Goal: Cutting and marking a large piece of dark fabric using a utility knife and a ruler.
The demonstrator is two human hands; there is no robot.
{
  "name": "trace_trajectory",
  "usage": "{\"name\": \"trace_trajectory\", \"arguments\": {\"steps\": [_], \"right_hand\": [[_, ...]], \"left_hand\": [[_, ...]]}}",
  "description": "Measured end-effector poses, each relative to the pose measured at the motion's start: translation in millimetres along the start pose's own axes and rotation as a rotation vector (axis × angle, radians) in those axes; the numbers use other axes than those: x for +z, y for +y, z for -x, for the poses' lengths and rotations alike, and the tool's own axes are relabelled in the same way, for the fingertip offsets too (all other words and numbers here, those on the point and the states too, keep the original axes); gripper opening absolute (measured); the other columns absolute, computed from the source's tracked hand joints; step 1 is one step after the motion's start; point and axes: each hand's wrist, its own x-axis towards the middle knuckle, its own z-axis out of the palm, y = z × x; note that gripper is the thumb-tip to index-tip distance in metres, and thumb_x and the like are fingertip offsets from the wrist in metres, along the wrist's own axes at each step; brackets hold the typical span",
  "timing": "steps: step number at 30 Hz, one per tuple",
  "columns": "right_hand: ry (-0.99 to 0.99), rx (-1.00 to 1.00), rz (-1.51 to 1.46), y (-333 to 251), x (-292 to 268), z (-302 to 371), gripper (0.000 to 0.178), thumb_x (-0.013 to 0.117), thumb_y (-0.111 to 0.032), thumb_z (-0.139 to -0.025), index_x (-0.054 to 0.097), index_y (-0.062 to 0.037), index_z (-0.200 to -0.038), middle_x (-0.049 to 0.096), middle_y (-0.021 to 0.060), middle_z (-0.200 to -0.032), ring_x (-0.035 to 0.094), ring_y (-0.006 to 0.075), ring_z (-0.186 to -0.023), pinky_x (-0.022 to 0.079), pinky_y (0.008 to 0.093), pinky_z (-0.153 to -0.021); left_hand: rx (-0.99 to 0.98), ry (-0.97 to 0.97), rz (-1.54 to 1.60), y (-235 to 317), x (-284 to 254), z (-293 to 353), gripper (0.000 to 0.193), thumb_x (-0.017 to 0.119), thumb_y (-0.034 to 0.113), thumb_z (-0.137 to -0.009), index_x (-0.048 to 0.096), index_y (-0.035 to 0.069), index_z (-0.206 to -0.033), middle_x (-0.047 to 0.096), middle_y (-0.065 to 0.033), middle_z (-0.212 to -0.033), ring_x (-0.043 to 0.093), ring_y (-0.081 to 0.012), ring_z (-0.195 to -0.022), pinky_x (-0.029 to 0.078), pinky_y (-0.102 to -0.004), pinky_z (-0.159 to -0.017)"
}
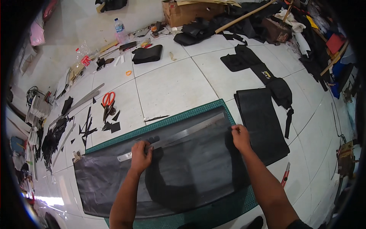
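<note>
A wide black sheet (198,171) of leather-like material is spread over a green cutting mat (167,122). A long steel ruler (187,133) lies slantwise across the sheet's upper part. My left hand (141,155) is closed on the ruler towards its left end, fingers curled down against it. A dark patch shows just past those fingers; I cannot tell whether it is a scrap or shadow. At the sheet's right edge, my right hand (241,138) pinches the material between thumb and fingers, beyond the ruler's right end. Its fingertips are partly hidden.
A red utility knife (285,174) lies right of the mat, below a folded black sheet (261,126). Orange-handled scissors (108,100) and black scraps (88,128) are on the left tiles. A black folded piece (148,54), bottle (119,30) and cardboard box (194,14) stand farther back.
</note>
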Motion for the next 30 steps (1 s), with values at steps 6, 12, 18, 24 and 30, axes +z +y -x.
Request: {"name": "trace_trajectory", "arguments": {"steps": [6, 12, 18, 24, 30], "right_hand": [[0.015, 0.151, 0.223, -38, 28, -59, 0.035, 0.071, -0.031, -0.086, 0.066, -0.0037, -0.108, 0.061, 0.0166, -0.109, 0.059, 0.0323, -0.107, 0.049, 0.0411, -0.090], [-0.016, 0.205, 0.217, -30, 39, -75, 0.039, 0.079, -0.035, -0.079, 0.070, -0.0022, -0.099, 0.067, 0.0132, -0.097, 0.065, 0.0273, -0.090, 0.052, 0.0384, -0.080], [0.047, 0.178, 0.150, -17, 45, -76, 0.036, 0.080, -0.031, -0.078, 0.070, -0.0010, -0.094, 0.069, 0.0095, -0.084, 0.066, 0.0224, -0.077, 0.051, 0.0344, -0.072], [0.011, 0.244, 0.126, -23, 44, -77, 0.030, 0.078, -0.032, -0.080, 0.072, -0.0057, -0.094, 0.071, 0.0080, -0.090, 0.068, 0.0247, -0.084, 0.052, 0.0367, -0.076], [0.007, 0.270, 0.104, -26, 42, -75, 0.028, 0.077, -0.031, -0.080, 0.071, -0.0052, -0.090, 0.072, 0.0071, -0.086, 0.068, 0.0241, -0.081, 0.052, 0.0362, -0.073]], "left_hand": [[0.003, -0.043, -0.015, -12, 21, -22, 0.017, 0.068, 0.011, -0.082, 0.057, 0.004, -0.094, 0.058, -0.0150, -0.089, 0.055, -0.0358, -0.088, 0.042, -0.0445, -0.079], [-0.007, -0.077, -0.020, -15, 28, -22, 0.024, 0.070, 0.010, -0.080, 0.059, 0.006, -0.101, 0.056, -0.0144, -0.095, 0.055, -0.0354, -0.092, 0.042, -0.0443, -0.083], [0.042, -0.073, -0.073, -10, 26, -23, 0.026, 0.074, 0.013, -0.077, 0.063, 0.008, -0.100, 0.055, -0.0120, -0.101, 0.053, -0.0330, -0.094, 0.040, -0.0425, -0.085], [0.087, -0.052, -0.089, -30, 34, -25, 0.027, 0.077, 0.016, -0.076, 0.067, 0.009, -0.101, 0.057, -0.0078, -0.094, 0.053, -0.0279, -0.092, 0.039, -0.0399, -0.083], [0.116, -0.076, -0.105, -15, 26, -28, 0.028, 0.077, 0.017, -0.078, 0.069, 0.009, -0.103, 0.059, -0.0071, -0.094, 0.055, -0.0275, -0.092, 0.040, -0.0398, -0.083]]}}
